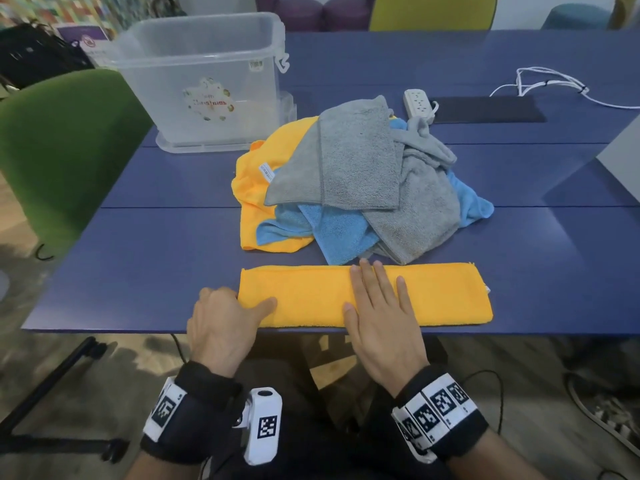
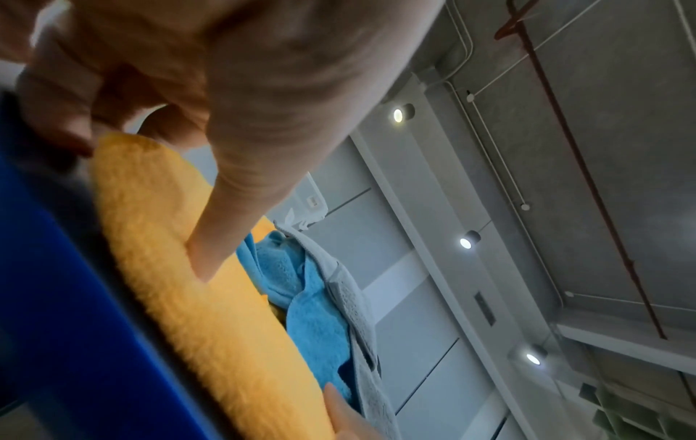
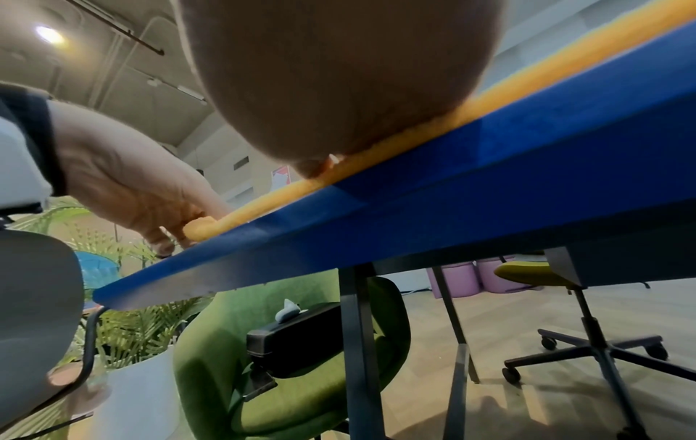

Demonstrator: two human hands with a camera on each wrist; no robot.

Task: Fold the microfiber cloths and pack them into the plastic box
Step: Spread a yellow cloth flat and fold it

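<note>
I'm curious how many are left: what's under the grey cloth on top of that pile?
Under the grey cloth lie blue cloths and an orange cloth, partly showing. How many more are buried is hidden.

Head looks down; wrists close, sharing table (image 1: 138, 258) edge.

- A yellow microfiber cloth (image 1: 426, 296), folded into a long narrow strip, lies flat across the lower middle of the head view, along the table's near edge; in the left wrist view it fills the lower left as a thick fuzzy band.
- A loose heap of unfolded cloths (image 1: 360, 181) sits in the centre of the frame, just above the strip: grey ones on top, light blue ones beneath and to the right, a yellow one spread out at the left.
- A clear plastic box (image 1: 204, 81), lidless and upright, stands at the upper left with a round festive sticker on its front wall.
</note>
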